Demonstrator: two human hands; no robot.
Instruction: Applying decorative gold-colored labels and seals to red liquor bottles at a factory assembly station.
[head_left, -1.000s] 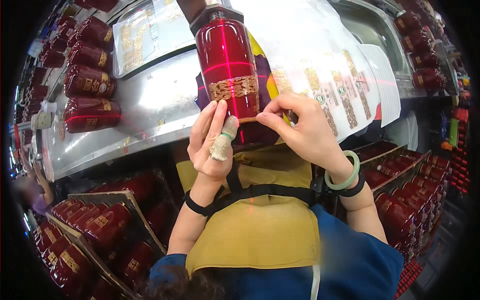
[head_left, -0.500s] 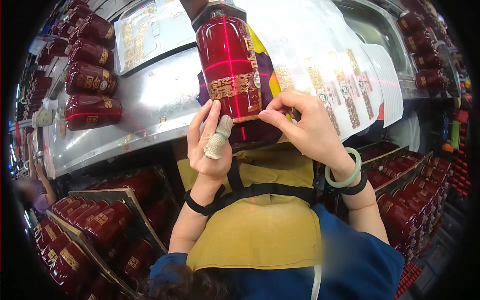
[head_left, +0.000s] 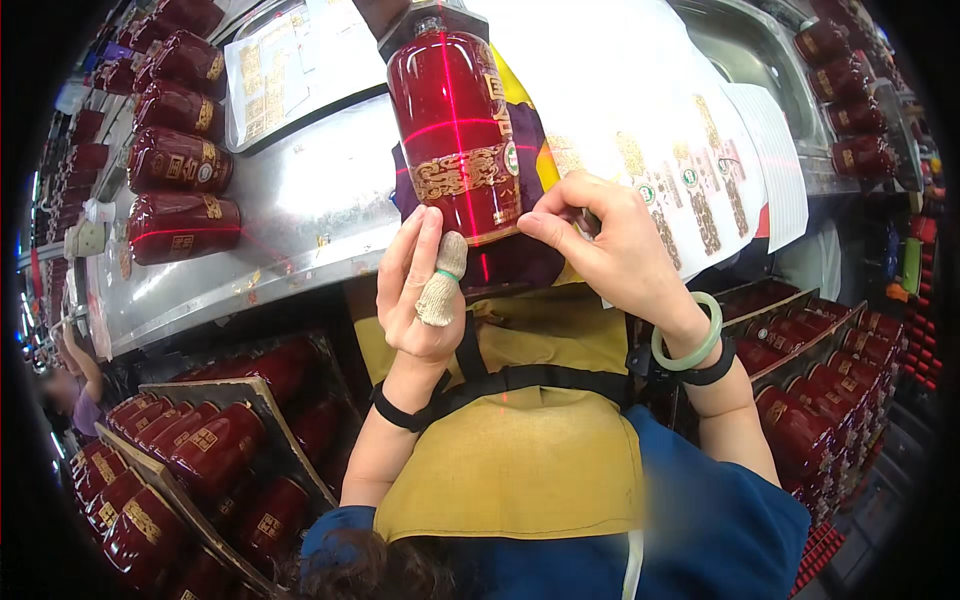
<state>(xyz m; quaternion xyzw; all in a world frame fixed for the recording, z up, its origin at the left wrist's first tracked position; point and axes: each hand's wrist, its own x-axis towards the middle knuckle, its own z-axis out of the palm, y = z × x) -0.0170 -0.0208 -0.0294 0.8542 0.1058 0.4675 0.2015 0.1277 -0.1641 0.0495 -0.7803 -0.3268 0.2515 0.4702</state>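
Note:
A dark red glossy bottle (head_left: 448, 100) with gold ornament lies on its side in front of me, its neck at a dark holder (head_left: 430, 22) and its base toward me. Red laser lines cross it. My left hand (head_left: 425, 295) rests at the base's left edge, fingers stretched out, a knitted cover (head_left: 445, 280) on the thumb. At the base's right edge, my right hand (head_left: 610, 235) pinches thumb and forefinger together; what they hold, if anything, is too small to name. Something dark shows under its curled fingers. Purple and yellow cloth (head_left: 530, 265) lies beneath the bottle.
White sheets with gold and dark decals (head_left: 700, 190) lie right of the bottle, another decal sheet (head_left: 275, 80) at the far left. Red bottles (head_left: 185, 225) line the metal table (head_left: 310, 190) on the left. Crates of red bottles (head_left: 220, 440) stand low on both sides.
The bottle has shifted very slightly to the left. Both hands stay at its base, with only small finger movements.

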